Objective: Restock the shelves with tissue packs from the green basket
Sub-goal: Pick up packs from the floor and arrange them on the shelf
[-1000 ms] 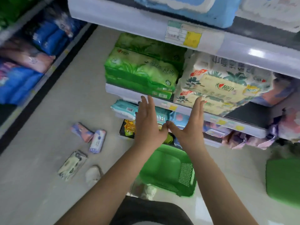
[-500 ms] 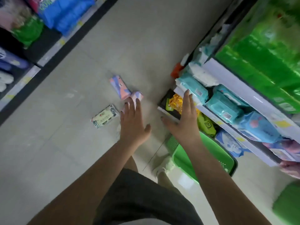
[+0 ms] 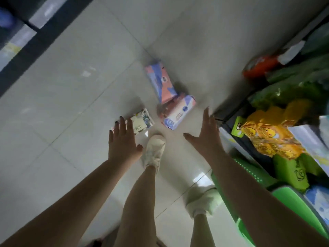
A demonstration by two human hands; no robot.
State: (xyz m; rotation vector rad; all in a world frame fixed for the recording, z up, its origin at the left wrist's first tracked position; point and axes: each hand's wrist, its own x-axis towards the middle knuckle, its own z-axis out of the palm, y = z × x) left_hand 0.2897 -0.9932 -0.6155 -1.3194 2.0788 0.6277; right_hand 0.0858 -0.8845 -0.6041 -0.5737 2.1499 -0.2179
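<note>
Three tissue packs lie on the tiled floor: a pink and blue pack (image 3: 161,81), a pink and white pack (image 3: 178,112) beside it, and a white floral pack (image 3: 142,121). My left hand (image 3: 122,141) hovers with fingers spread over the floral pack's near end, holding nothing. My right hand (image 3: 204,134) is spread open right of the pink and white pack, near the shelf base. The green basket (image 3: 292,202) stands at the lower right, partly behind my right arm.
Shelves on the right hold yellow packs (image 3: 270,132), green packs (image 3: 293,172) and an orange pack (image 3: 258,65). Another shelf unit's dark base (image 3: 35,43) runs along the upper left. My own legs and white shoes (image 3: 154,150) stand between my arms.
The view has swung down from the shelves to the floor. Both hands dropped from the shelf edge toward the packs on the floor, still holding nothing.
</note>
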